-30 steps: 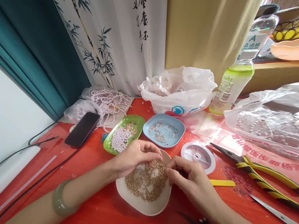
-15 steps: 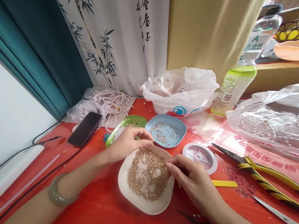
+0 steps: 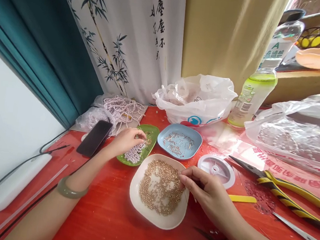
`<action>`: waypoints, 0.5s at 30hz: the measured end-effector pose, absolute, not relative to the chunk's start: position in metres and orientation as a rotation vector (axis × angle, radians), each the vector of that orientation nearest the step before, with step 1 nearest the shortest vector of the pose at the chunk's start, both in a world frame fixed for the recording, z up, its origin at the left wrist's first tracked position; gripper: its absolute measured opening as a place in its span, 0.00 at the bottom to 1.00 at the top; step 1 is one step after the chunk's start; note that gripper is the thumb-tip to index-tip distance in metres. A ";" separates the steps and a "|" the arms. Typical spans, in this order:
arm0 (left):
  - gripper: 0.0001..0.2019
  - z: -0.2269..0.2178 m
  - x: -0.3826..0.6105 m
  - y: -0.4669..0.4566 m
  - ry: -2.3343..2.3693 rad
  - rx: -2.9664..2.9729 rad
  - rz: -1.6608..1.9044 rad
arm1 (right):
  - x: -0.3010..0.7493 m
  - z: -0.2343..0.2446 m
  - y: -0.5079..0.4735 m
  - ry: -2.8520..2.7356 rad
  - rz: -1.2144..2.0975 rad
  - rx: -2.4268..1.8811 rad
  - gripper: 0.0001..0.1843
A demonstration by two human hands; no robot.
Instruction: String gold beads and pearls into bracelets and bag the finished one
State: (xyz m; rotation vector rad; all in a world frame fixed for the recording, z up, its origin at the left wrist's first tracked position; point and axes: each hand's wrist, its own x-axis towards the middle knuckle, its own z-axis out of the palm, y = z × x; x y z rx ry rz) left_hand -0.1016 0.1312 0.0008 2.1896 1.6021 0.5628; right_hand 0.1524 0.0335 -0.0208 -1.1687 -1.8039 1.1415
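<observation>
My left hand (image 3: pixel 125 139) reaches into the green dish (image 3: pixel 151 142), fingertips down on the white pearls (image 3: pixel 133 154) heaped there. My right hand (image 3: pixel 207 191) rests at the right rim of the white dish (image 3: pixel 136 200) of small gold beads (image 3: pixel 160 185), thumb and forefinger pinched together over the beads; what they pinch is too fine to make out. A blue dish (image 3: pixel 194 137) of thin metal pins lies just behind the white one. A jade-green bangle (image 3: pixel 68 191) circles my left wrist.
On the red table: a clear thread spool (image 3: pixel 216 168), yellow-black pliers (image 3: pixel 286 192), scissors (image 3: pixel 301 233), a black phone (image 3: pixel 94 137), pearl strands (image 3: pixel 122 110), a white plastic bag (image 3: pixel 197 99), a green bottle (image 3: pixel 252 96), clear bags (image 3: pixel 297 132) at right, cables (image 3: pixel 37 152) at left.
My left hand has left the gold-bead dish and moved left and back into the green dish of pearls. My right hand stays pinched at the white dish's rim.
</observation>
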 end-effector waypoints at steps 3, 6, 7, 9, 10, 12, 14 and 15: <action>0.08 -0.008 -0.097 0.133 1.599 2.179 0.593 | 0.152 -0.021 0.033 -1.806 1.148 -1.159 0.11; 0.06 -0.012 -0.098 0.133 1.610 2.152 0.623 | 0.152 -0.021 0.033 -1.803 1.145 -1.151 0.11; 0.05 -0.012 -0.099 0.134 1.609 2.142 0.632 | 0.152 -0.021 0.033 -1.801 1.143 -1.150 0.10; 0.04 -0.009 -0.101 0.133 1.600 2.116 0.647 | 0.152 -0.020 0.033 -1.796 1.141 -1.152 0.10; 0.04 -0.006 -0.101 0.133 1.595 2.101 0.654 | 0.152 -0.020 0.033 -1.794 1.145 -1.153 0.10; 0.05 0.000 -0.098 0.130 1.580 2.072 0.677 | 0.153 -0.020 0.032 -1.789 1.157 -1.153 0.11; 0.06 0.007 -0.089 0.124 1.517 1.988 0.721 | 0.153 -0.020 0.032 -1.781 1.171 -1.154 0.11; 0.06 0.010 -0.081 0.119 1.438 1.881 0.762 | 0.153 -0.020 0.032 -1.778 1.177 -1.153 0.11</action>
